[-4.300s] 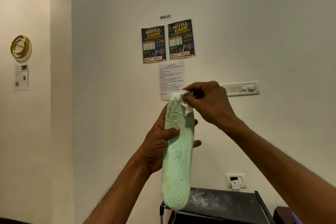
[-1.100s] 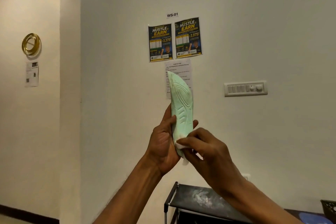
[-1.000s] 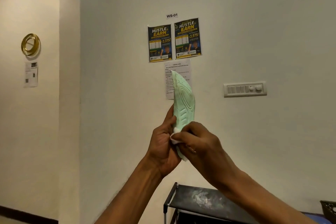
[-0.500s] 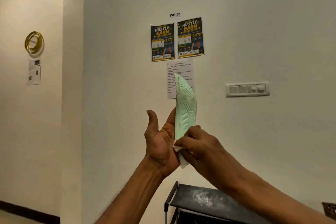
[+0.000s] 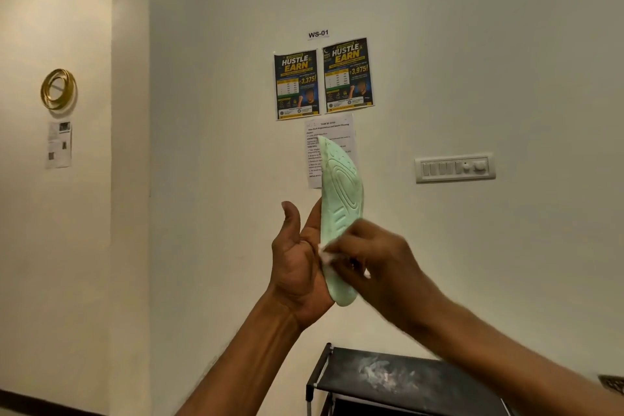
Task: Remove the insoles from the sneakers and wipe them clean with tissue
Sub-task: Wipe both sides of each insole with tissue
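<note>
Insole [image 5: 341, 199] partly across wall notice [image 5: 337, 132]; rack [image 5: 405, 378] below

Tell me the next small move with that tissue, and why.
Probably slide the tissue up the insole along its ridged face. The right hand pinches the tissue low on the insole, near its bottom end. The left hand backs it with an open palm, and the grooved upper stretch lies bare above.
</note>
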Motion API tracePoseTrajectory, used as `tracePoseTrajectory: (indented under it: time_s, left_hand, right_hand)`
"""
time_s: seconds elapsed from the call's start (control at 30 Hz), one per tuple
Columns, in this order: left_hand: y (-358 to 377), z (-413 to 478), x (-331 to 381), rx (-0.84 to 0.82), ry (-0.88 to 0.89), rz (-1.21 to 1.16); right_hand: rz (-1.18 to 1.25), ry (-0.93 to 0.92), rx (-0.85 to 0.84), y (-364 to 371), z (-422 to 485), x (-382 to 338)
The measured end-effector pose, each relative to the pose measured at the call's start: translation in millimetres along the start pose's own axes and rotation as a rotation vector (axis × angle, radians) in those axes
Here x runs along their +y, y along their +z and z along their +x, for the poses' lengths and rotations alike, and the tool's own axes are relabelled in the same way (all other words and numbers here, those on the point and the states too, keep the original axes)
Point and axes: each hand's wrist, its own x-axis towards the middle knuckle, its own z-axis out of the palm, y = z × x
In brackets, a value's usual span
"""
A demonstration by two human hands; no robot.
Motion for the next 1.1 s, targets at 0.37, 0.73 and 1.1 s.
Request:
tracePoseTrajectory:
  time_s: [0.37,0.73,1.1]
  left_hand:
    - [0,-2,-7,0.085,0.029,0.143]
    - [6,-1,-9,-0.109,-0.033,0.134]
    - [0,-7,-10,-0.233,-0.051,0.182]
  right_hand:
    - [0.162,0.012,-0.101,-2,-48,3]
    - [0.020,0.140,0.388,-33,25,46]
    - [-0.083,0.150,0.421,-44,43,58]
